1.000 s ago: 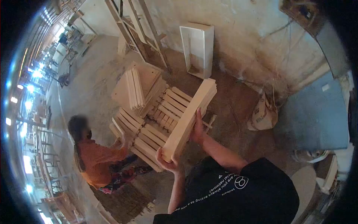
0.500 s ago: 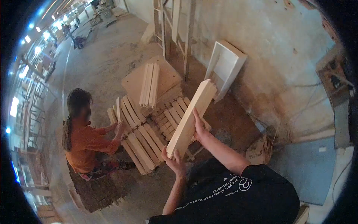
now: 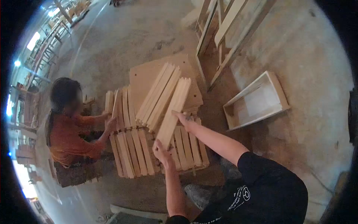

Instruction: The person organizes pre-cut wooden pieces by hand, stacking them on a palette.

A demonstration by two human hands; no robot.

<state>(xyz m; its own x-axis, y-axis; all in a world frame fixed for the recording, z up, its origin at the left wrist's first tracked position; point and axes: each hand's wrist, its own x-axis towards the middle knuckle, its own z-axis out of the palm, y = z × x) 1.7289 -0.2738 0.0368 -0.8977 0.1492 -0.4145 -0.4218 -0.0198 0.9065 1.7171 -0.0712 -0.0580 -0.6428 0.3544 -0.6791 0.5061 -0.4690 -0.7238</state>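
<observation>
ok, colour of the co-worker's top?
Orange, long-sleeved top; it shows in the head view, left of the stacked slats.

Both hands, the left hand (image 3: 161, 148) at its near end and the right hand (image 3: 182, 118) on its side, hold a bundle of wooden slats (image 3: 172, 112) over the slat stack (image 3: 156, 149) on the floor, with a co-worker in orange (image 3: 71, 138) crouched at left.

Slat bundle (image 3: 173, 112) lies on the slat stack (image 3: 149, 149); open box (image 3: 257, 100) right.

Pale wooden plank bundle (image 3: 173, 112), long, tilted lengthwise, near end low, above stacked slats, beside similar bundle.
</observation>
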